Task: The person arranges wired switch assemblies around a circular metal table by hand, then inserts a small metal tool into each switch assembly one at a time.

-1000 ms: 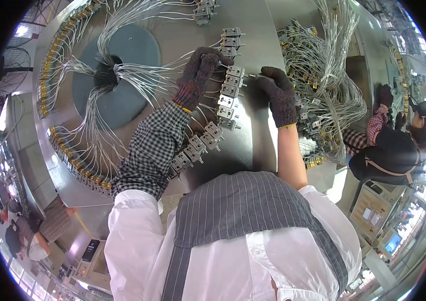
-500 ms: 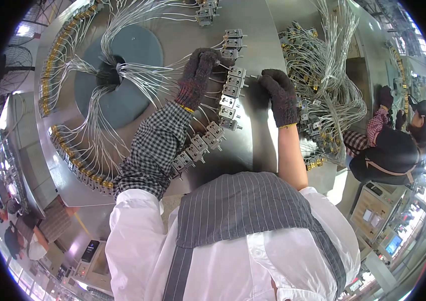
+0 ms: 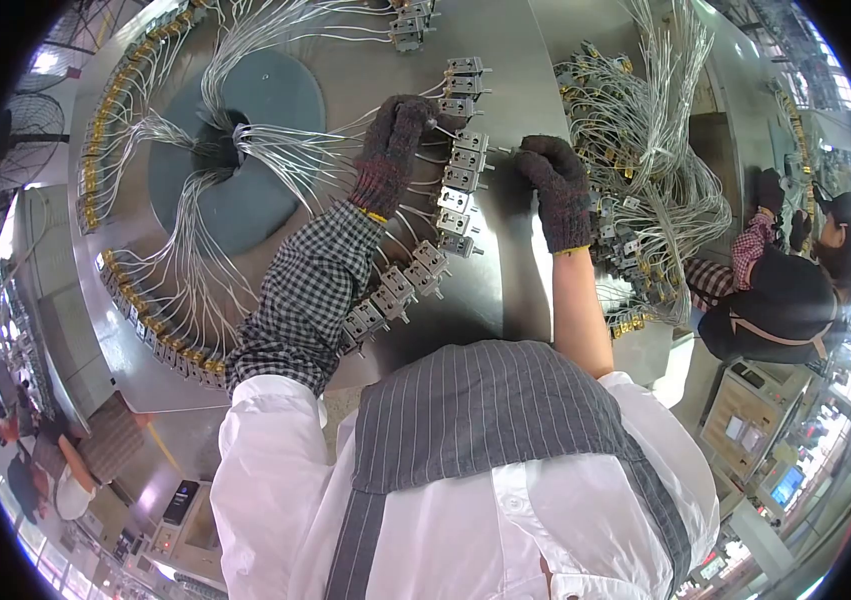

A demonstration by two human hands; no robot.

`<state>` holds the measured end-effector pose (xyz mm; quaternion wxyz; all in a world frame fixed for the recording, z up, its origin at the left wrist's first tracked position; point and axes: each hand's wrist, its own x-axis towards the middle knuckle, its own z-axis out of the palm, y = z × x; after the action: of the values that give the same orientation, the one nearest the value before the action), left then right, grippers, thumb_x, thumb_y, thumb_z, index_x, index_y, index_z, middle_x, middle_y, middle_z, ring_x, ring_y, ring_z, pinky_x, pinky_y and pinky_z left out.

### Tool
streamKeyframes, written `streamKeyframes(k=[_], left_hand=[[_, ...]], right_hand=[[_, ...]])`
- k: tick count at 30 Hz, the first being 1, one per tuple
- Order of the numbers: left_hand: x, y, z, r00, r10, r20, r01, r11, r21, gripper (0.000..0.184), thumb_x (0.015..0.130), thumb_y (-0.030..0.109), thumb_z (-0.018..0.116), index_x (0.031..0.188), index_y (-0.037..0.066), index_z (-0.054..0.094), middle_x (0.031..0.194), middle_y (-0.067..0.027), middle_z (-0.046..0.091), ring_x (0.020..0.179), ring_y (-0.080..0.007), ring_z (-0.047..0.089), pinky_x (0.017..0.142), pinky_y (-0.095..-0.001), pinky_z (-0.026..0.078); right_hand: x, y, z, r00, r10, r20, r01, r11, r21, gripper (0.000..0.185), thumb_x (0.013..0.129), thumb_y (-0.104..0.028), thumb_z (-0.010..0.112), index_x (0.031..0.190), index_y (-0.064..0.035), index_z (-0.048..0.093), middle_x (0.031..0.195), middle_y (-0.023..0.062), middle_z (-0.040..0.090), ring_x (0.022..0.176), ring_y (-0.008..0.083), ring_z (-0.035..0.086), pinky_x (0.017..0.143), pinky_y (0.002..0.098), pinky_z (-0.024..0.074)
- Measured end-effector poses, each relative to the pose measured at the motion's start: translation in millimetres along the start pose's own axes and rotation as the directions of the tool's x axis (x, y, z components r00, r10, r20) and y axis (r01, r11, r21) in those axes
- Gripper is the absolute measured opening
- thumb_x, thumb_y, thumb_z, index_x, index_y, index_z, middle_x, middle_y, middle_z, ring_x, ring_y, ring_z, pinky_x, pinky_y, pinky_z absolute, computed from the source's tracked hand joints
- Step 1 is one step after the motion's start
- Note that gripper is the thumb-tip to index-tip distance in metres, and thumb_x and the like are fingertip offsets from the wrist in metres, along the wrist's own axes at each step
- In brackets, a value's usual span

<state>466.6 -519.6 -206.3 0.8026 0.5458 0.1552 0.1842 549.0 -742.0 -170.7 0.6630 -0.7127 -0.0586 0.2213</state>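
My left hand [image 3: 390,155], in a dark knitted glove below a checked sleeve, is closed on a thin silvery wire [image 3: 442,129] at a small metal clamp block [image 3: 469,142]. This block stands in a curved row of similar blocks with wires running into their left sides and short pins on their right. My right hand [image 3: 555,190], also gloved, has its fingers curled together just right of the same block, near a thin pin [image 3: 497,150]. Anything inside those fingers is hidden.
A grey round disc [image 3: 290,100] with wire bundles from its central hole lies on the metal table [image 3: 490,300]. Yellow-marked connectors [image 3: 95,150] line its left edge. A heap of wired connectors [image 3: 645,190] lies at right. A co-worker [image 3: 785,280] sits beyond it.
Both hands stay nearly where they were, with the right hand shifted very slightly left and up. At far right, the co-worker's hand has moved slightly.
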Motion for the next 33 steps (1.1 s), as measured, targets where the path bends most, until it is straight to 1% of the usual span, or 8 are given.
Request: streamKeyframes(k=[2, 5, 18, 21, 23, 27, 30, 33], left_hand=[[0.8, -1.3, -3.6, 1.000, -0.012, 0.011, 0.010, 0.991, 0.130, 0.027, 0.104, 0.028, 0.050, 0.107, 0.003, 0.059, 0.102, -0.0063, 0.065, 0.095, -0.0141, 0.058, 0.089, -0.0308, 0.046], [1.2, -7.8, -3.3, 1.000, 0.031, 0.000, -0.031, 0.999, 0.027, 0.028, 0.104, 0.029, 0.050, 0.108, 0.002, 0.059, 0.102, -0.0061, 0.065, 0.094, -0.0141, 0.058, 0.088, -0.0308, 0.047], [-6.7, 8.0, 7.0, 0.998, -0.061, 0.006, 0.060, 0.991, 0.119, 0.028, 0.103, 0.029, 0.053, 0.108, 0.003, 0.060, 0.099, -0.0055, 0.063, 0.092, -0.0131, 0.057, 0.087, -0.0297, 0.047], [-13.8, 8.7, 18.0, 0.994, -0.066, -0.082, 0.070, 0.996, 0.047, 0.027, 0.103, 0.029, 0.054, 0.107, 0.003, 0.059, 0.098, -0.0052, 0.063, 0.090, -0.0128, 0.057, 0.085, -0.0286, 0.047], [-18.3, -2.9, 14.7, 0.979, -0.195, -0.059, 0.192, 0.980, -0.051, 0.026, 0.103, 0.029, 0.054, 0.107, 0.004, 0.058, 0.099, -0.0056, 0.064, 0.090, -0.0130, 0.059, 0.085, -0.0284, 0.049], [-23.1, 19.9, 25.4, 0.974, -0.227, 0.029, 0.229, 0.967, -0.115, 0.026, 0.103, 0.029, 0.054, 0.106, 0.004, 0.058, 0.099, -0.0064, 0.065, 0.092, -0.0138, 0.061, 0.087, -0.0297, 0.050], [-19.0, 21.3, 28.5, 0.970, -0.238, 0.054, 0.241, 0.968, -0.064, 0.027, 0.103, 0.030, 0.053, 0.106, 0.004, 0.059, 0.100, -0.0071, 0.066, 0.094, -0.0146, 0.062, 0.088, -0.0313, 0.051], [-19.0, 23.1, 28.4, 0.992, -0.111, 0.054, 0.108, 0.992, 0.062, 0.029, 0.103, 0.032, 0.052, 0.106, 0.004, 0.059, 0.100, -0.0074, 0.066, 0.096, -0.0154, 0.062, 0.090, -0.0323, 0.050]], right_hand=[[-0.7, -1.1, 1.9, 1.000, 0.019, -0.013, -0.019, 1.000, 0.019, 0.023, 0.083, -0.014, 0.071, 0.104, -0.0036, 0.069, 0.094, 0.0038, 0.069, 0.086, 0.0125, 0.063, 0.080, 0.0263, 0.0506], [2.2, -8.5, 0.3, 0.988, 0.156, -0.013, -0.156, 0.987, -0.033, 0.025, 0.083, -0.013, 0.071, 0.106, -0.0031, 0.068, 0.094, 0.0046, 0.069, 0.088, 0.0133, 0.063, 0.082, 0.0267, 0.0505], [1.1, 2.8, -8.0, 1.000, 0.024, -0.018, -0.025, 0.999, -0.039, 0.023, 0.082, -0.008, 0.070, 0.104, -0.0031, 0.069, 0.094, 0.0038, 0.069, 0.087, 0.0133, 0.063, 0.083, 0.0279, 0.0513], [1.0, 8.6, -25.6, 0.995, 0.099, -0.025, -0.096, 0.991, 0.092, 0.026, 0.081, -0.009, 0.072, 0.105, -0.0026, 0.068, 0.094, 0.0045, 0.069, 0.084, 0.0132, 0.063, 0.079, 0.0275, 0.0517], [-2.3, 12.5, -31.5, 0.996, 0.077, -0.043, -0.078, 0.997, -0.011, 0.026, 0.081, -0.009, 0.072, 0.106, -0.0026, 0.067, 0.093, 0.0055, 0.069, 0.081, 0.0135, 0.064, 0.076, 0.0272, 0.0521], [-8.8, 11.1, -19.4, 1.000, 0.010, -0.023, -0.009, 1.000, 0.019, 0.027, 0.082, -0.008, 0.071, 0.108, -0.0027, 0.067, 0.092, 0.0062, 0.070, 0.081, 0.0136, 0.064, 0.075, 0.0276, 0.0520], [-8.6, 0.7, -20.6, 0.993, 0.104, -0.050, -0.104, 0.995, 0.004, 0.024, 0.084, -0.011, 0.070, 0.107, -0.0025, 0.068, 0.092, 0.0063, 0.070, 0.082, 0.0131, 0.065, 0.076, 0.0271, 0.0516], [-11.5, -10.4, -17.2, 0.977, 0.208, -0.035, -0.208, 0.978, 0.010, 0.024, 0.086, -0.016, 0.069, 0.106, -0.0025, 0.070, 0.092, 0.0059, 0.070, 0.083, 0.0125, 0.065, 0.076, 0.0261, 0.0511]])
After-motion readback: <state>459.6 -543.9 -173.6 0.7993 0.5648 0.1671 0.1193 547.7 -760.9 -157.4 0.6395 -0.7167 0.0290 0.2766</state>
